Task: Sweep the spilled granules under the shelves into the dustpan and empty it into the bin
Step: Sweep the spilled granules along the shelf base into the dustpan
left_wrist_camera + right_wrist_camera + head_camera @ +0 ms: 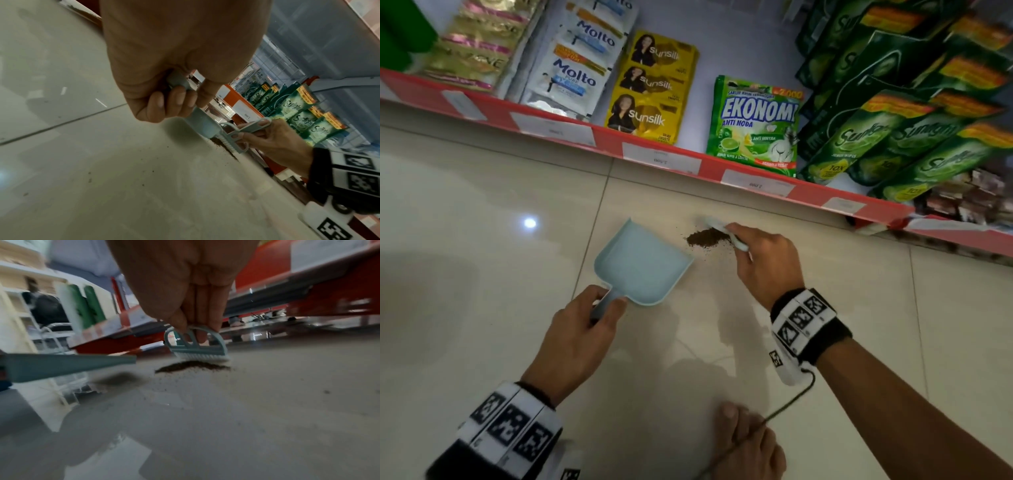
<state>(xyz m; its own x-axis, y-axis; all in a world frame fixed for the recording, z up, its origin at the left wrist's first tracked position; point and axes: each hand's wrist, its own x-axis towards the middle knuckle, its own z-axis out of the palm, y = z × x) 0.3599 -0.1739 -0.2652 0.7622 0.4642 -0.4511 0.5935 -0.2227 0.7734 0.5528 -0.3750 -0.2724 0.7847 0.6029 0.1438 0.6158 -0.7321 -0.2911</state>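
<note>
Head view: the tiled floor [482, 205] fills the lower field, with the red-edged shelves [671, 161] running across from 10 o'clock to 3 o'clock. Pale blue dustpan [640, 263] lies near centre, its open lip facing 2 o'clock; it appears to be thin, stiff, light plastic, liable to skate on glossy tile unless held down. Left hand [582, 335] sits at 7 o'clock of the pan, fingers [176, 99] curled round the short handle, which is the natural point of hold. Right hand [763, 260] lies at 3 o'clock of the pan, fingertips [202, 335] pinching the arched back of a small brush [197, 350]; the grip is high on the arch, leaving the white bristles free. Bristles stand just behind the pile, at its shelf side. Granules [707, 236] form a dark brown heap on the floor just beyond the pan lip, apart from it, with loose specks scattered nearer the camera in the wrist views. Judged dry, fine and free-running, they should scatter under a hard stroke, so short, light strokes toward 8 o'clock suit them. No bin is visible.
</note>
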